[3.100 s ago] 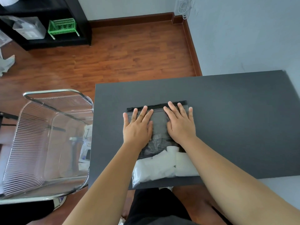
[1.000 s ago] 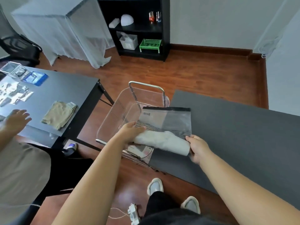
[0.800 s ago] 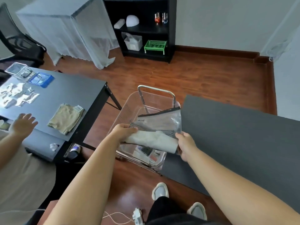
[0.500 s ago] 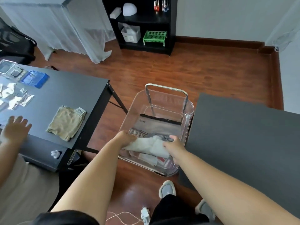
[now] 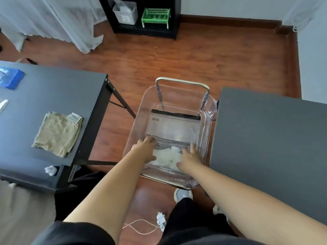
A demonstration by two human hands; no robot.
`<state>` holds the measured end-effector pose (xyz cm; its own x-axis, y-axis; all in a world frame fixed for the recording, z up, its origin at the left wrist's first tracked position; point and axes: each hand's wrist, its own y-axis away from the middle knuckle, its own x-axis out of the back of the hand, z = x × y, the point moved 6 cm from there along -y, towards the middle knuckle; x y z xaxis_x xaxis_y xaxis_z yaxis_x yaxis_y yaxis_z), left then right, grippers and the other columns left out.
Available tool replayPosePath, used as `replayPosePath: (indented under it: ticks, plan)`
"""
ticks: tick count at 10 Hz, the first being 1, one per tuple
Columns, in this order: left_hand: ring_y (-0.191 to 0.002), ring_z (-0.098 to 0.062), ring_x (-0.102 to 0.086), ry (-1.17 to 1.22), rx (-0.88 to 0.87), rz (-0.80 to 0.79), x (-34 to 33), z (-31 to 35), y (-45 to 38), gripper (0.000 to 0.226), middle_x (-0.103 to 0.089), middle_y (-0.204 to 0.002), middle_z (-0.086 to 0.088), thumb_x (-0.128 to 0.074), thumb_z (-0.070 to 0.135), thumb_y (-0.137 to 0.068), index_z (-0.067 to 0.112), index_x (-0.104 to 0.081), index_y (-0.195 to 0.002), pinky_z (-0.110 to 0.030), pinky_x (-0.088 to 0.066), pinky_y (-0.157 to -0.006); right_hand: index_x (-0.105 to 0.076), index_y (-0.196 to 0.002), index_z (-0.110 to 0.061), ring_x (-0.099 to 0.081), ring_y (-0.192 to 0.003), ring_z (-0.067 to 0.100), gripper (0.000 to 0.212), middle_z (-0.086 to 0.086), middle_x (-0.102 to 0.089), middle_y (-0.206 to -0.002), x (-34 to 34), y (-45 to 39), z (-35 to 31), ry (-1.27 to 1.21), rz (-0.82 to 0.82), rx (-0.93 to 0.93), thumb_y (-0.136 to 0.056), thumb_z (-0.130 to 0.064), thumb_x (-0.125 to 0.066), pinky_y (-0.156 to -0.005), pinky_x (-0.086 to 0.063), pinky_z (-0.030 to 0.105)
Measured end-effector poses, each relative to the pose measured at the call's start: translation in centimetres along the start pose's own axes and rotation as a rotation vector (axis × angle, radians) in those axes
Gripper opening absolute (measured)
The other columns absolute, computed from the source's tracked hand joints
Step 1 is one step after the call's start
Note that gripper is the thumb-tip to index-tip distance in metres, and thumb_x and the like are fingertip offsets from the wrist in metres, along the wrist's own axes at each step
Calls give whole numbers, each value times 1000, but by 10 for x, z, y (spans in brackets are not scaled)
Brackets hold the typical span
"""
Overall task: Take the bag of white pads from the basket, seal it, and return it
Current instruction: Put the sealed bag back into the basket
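Lying flat inside the clear plastic basket (image 5: pixel 208 110): a soft, see-through bag (image 5: pixel 174 128), rectangular, with a black zip strip along its far edge, a small label at the far-left corner and a band of thin black stripes across the middle. Bunched at the near end of the bag, lumpy white pads (image 5: pixel 167 157), matte and cottony beneath the glossy film. Basket walls ribbed and transparent, corners rounded, a bent metal tube handle arching over the far rim; set on the wooden floor (image 5: pixel 194 59) between two dark tabletops.

Reaching down into the basket, the left hand (image 5: pixel 146 148) resting palm-down on the bag's left side, fingers (image 5: pixel 150 139) straight and slightly spread over the stripes. On the right side, the right hand (image 5: pixel 190 157), also palm-down on the bag, fingers extended and loosely apart toward the striped band. No curling round the bag visible at either hand; thumbs hard to make out.

To the right, a smooth matte grey tabletop (image 5: pixel 274 138). To the left, another dark tabletop (image 5: pixel 53 89) on black metal legs, carrying a folded beige cloth (image 5: pixel 56 134), crinkled and tagged, and a blue plastic tray (image 5: pixel 10 79) at the far edge. Beyond, a black shelf (image 5: pixel 173 23) holding a green slatted crate (image 5: pixel 155 16) and a white box (image 5: pixel 125 13). Sheer white fabric (image 5: pixel 53 20) draped at the upper left. On the floor near the feet, a white cable with plug (image 5: pixel 160 221).
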<state>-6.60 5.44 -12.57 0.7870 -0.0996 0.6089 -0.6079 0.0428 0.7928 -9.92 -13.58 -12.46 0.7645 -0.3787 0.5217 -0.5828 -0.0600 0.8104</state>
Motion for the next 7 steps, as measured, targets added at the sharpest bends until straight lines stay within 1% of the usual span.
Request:
replayPosePath:
  ticks: [1, 2, 3, 4, 5, 6, 7]
  plan:
    - [-145, -36, -19, -245, -93, -6, 0, 8, -8, 86, 2, -165, 3, -59, 51, -89, 35, -7, -155, -57, -18, -115, -4, -154, -30, 12, -148, 36, 87, 3, 30, -159, -10, -5, -3, 168, -36, 121, -88, -25, -62, -117, -3, 53]
    - [-147, -38, -16, -282, -60, -58, -8, 10, -15, 89, 6, -165, 0, -59, 52, -89, 35, 0, -155, -61, -4, -115, 5, -153, -35, 3, -148, 38, 94, 6, 24, -160, -18, -11, 2, 259, -65, 111, -89, -15, -60, -116, -4, 56]
    - [-146, -38, -22, -262, -55, -100, -9, 11, -18, 97, 13, -164, -2, -63, 50, -88, 34, 6, -155, -61, -3, -115, 10, -152, -36, -2, -147, 44, 97, 9, 23, -160, -21, -13, 3, 272, -81, 86, -89, -7, -58, -117, -14, 57]
    - [-146, -38, -22, -287, -55, -91, -3, 13, -16, 99, 8, -165, -3, -66, 48, -86, 33, 2, -155, -61, -5, -115, 7, -153, -35, -5, -146, 46, 96, 12, 22, -160, -18, -14, 4, 272, -91, 90, -88, -7, -58, -117, -14, 57]
    - [-147, -35, -17, -264, -61, -14, 9, 20, -10, 89, -5, -165, -2, -65, 47, -87, 33, -10, -155, -62, -7, -115, 2, -154, -32, -13, -145, 44, 92, 13, 19, -161, -8, -4, 0, 223, -116, 92, -88, -20, -61, -116, -21, 53]
    - [-147, -32, -17, -52, -64, 89, 27, 30, -2, 77, -13, -164, -1, -58, 50, -90, 34, -17, -153, -61, -9, -116, -4, -154, -30, -16, -146, 36, 87, 6, 12, -163, 9, 14, -7, 27, -61, 196, -88, -25, -60, -116, -24, 44]
    - [-146, -31, -21, 179, -78, 195, 48, 48, 13, 71, -20, -162, 1, -54, 53, -91, 35, -23, -152, -56, -16, -117, -16, -153, -25, -22, -145, 27, 77, 3, -5, -163, 38, 41, -5, -161, 77, 334, -90, -27, -59, -116, -25, 38]
